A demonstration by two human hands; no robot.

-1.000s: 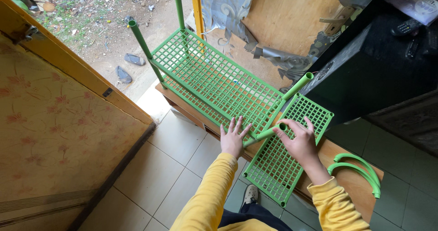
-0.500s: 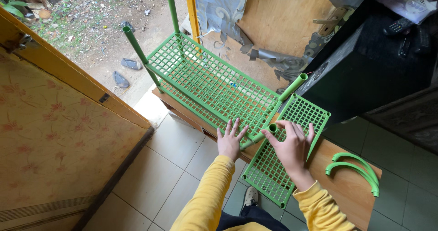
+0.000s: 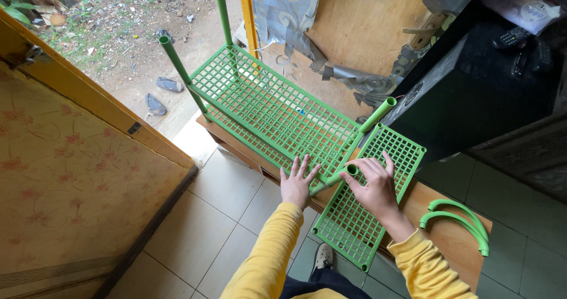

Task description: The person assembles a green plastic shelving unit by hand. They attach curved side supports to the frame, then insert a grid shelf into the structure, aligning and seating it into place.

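A green plastic rack (image 3: 269, 107) with grid shelves and tube legs stands on a low wooden bench (image 3: 440, 225). My left hand (image 3: 298, 184) lies flat, fingers spread, on the near edge of the rack's top shelf. My right hand (image 3: 373, 187) grips the open top of the near green tube leg (image 3: 339, 176) with thumb and fingers. Under that hand a loose green grid panel (image 3: 366, 207) lies on the bench. Both my sleeves are yellow.
Two curved green plastic pieces (image 3: 458, 219) lie on the bench at right. A black cabinet (image 3: 490, 80) stands behind it. A wooden door (image 3: 71, 157) is open at left over a tiled floor (image 3: 212, 228). Outside lie dirt ground and dark sandals (image 3: 156, 104).
My right hand has shifted slightly on the tube top and its fingers have drawn closer together. My left hand has stayed flat on the shelf. The view has moved a little.
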